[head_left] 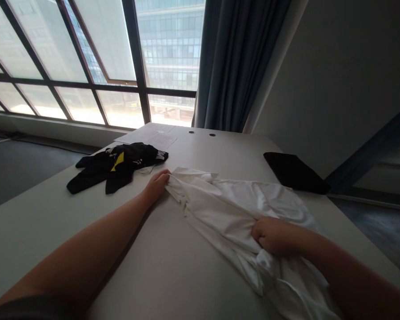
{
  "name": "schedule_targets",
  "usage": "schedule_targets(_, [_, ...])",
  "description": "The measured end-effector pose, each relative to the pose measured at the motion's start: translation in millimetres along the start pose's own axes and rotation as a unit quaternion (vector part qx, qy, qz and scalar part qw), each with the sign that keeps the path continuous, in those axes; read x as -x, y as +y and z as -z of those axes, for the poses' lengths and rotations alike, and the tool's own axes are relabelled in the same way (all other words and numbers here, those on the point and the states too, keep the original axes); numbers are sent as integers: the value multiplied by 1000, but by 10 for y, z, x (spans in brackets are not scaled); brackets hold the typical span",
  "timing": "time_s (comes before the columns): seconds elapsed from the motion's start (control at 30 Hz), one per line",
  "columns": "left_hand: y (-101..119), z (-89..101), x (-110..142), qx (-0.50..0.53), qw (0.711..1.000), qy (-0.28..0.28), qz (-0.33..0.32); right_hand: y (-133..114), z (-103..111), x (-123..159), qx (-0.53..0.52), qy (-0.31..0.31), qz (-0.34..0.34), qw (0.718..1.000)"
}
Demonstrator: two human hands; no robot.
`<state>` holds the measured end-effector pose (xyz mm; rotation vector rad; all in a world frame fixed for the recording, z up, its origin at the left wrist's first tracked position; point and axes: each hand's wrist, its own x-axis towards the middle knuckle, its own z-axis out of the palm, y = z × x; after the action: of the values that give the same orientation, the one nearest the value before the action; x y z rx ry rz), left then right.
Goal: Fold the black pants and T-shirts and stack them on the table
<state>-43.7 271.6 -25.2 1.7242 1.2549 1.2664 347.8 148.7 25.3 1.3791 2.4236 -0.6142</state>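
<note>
White fabric takes centre stage here, and what a sprawl! Picture a clock face laid over the view, twelve up by the window (168, 49): the white cloth (220, 211) runs from just below the middle out towards five o'clock, rumpled across the pale table (160, 262).

Over at eight o'clock, near the centre, it's the left hand (158, 183), fingers closed on the cloth's far-left end, a neat narrow pinch! Out at four, the right hand (276, 236) is curled into a fist, gathered material seemingly gripped inside; its fingertips are hidden, so the exact hold can't be told. Between the two, a ridge of creases pulls fairly straight. Lovely tension!

Technique, then: judging from this, the left pinch wants to stay right on the edge, with the right grip nearer an edge too, rather than bunching the middle. An even, gentle pull would serve best; too hard and the slippery-looking folds towards five o'clock could drag or twist.

On the flanks: a black garment (126, 166) with a yellow patch at nine, papers (146, 133) just beyond it towards ten, and a flat black cloth (293, 172) at three, near the white one's far edge.
</note>
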Motion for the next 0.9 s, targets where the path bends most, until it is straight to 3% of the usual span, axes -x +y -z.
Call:
schedule_targets(0.1, [76,-48,44,5,999,-51,-1,30,60,8,10,-12,-90,996])
schedule_targets(0.27, [124,-100,62,-6,996,-94,-5,-118,8,32,97,25,-102,990])
schedule_targets(0.37, [88,-105,57,-26,994,-107,-11,-338,-84,45,138,122,-71,980])
schedule_targets(0.5, [58,-102,58,-63,988,-134,-31,-679,-283,22,75,214,17,974])
schedule_targets(0.6, [95,-90,62,-90,977,-166,-96,-788,-398,-30,65,225,0,972])
schedule_targets(0.73, [146,-59,52,-135,946,-232,-182,-730,-387,-74,86,227,-62,968])
schedule_targets(0.8, [138,-49,41,-114,943,-266,-162,-668,-338,-79,80,224,-65,969])
schedule_targets(0.9, [88,-57,33,-7,962,-267,-47,-539,-262,-96,41,237,-52,969])
